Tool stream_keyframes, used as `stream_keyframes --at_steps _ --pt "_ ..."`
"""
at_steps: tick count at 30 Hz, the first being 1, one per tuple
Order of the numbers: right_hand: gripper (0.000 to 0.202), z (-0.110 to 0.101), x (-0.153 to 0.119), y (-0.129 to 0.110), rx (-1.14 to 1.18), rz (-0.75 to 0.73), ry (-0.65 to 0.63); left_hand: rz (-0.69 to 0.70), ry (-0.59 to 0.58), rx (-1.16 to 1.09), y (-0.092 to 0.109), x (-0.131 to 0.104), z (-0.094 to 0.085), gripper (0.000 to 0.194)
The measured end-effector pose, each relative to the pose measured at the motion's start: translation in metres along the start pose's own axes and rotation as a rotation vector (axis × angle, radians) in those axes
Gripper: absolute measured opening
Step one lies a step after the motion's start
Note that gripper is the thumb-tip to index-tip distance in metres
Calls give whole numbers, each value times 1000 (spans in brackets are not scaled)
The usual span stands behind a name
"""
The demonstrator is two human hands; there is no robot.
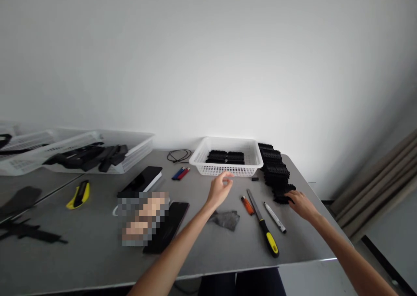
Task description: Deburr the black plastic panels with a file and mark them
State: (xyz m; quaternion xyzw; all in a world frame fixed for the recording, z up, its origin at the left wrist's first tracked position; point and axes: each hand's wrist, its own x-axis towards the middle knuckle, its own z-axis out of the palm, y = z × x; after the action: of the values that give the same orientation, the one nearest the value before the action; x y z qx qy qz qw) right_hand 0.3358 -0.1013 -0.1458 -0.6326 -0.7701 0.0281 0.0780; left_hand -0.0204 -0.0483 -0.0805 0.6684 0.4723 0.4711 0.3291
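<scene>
My left hand (221, 189) hovers over the table just before the white basket (228, 171). Its thumb and index finger curve toward each other with a gap between, and nothing shows in them. Inside the basket lie several black ridged pieces (217, 156). On the right, more of these black pieces stand in an overlapping row (273, 162) beside the basket. My right hand (302, 204) has its fingers closed at the edge of the nearest black ridged piece (280, 194); its fingertips are partly hidden.
Between my arms lie a grey cloth (230, 220), an orange lighter (248, 205), a file with a black-yellow handle (263, 227) and a white marker (274, 217). Left are two lighters (180, 173), dark phones (169, 228), a yellow-black cutter (80, 195) and baskets of black parts (138, 158).
</scene>
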Motion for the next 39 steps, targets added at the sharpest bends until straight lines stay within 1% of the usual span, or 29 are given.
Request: stream_keyframes --at_steps 2,4,7,9,12,14,17,20,22,24,27,29,31,34,35,37,39 --pt "37 2 0 2 -10 1 17 11 -10 -12 1 -5 1 17" --pt "36 4 -2 4 -3 -12 64 12 -18 -30 -2 -11 2 15" --pt "33 6 -10 3 13 -52 174 5 -15 -58 -11 -20 2 14" --pt "29 5 -17 -6 32 -85 270 0 -12 -89 -19 -24 2 14" --pt "27 0 -22 -33 94 -130 463 -13 -3 -169 -26 -25 3 13" --pt "27 -4 -16 -58 131 -173 601 -33 -8 -230 -27 -23 7 15" --pt "28 -5 9 -91 149 -276 749 -48 -43 -326 -26 -17 16 24" --pt "29 1 41 -110 151 -316 845 -48 -88 -423 -24 -8 26 39" --pt "30 7 57 -115 140 -342 862 -61 -126 -470 -26 -2 31 50" --pt "29 12 66 -118 118 -392 842 -77 -159 -488 -30 4 35 55" --pt "30 14 67 -121 69 -476 784 -91 -163 -462 -36 11 36 54" --pt "31 12 65 -123 40 -501 765 -89 -162 -433 -36 15 33 51" --pt "31 11 63 -125 26 -496 774 -78 -213 -407 -32 20 28 48" --pt "31 12 61 -127 39 -471 811 -72 -349 -384 -19 26 20 41" --pt "31 13 60 -127 46 -467 819 -84 -376 -385 -14 28 18 38" --pt "33 15 60 -128 59 -458 828 -122 -377 -401 -4 32 15 35" --pt "35 18 60 -129 63 -436 834 -171 -352 -417 3 35 16 40"
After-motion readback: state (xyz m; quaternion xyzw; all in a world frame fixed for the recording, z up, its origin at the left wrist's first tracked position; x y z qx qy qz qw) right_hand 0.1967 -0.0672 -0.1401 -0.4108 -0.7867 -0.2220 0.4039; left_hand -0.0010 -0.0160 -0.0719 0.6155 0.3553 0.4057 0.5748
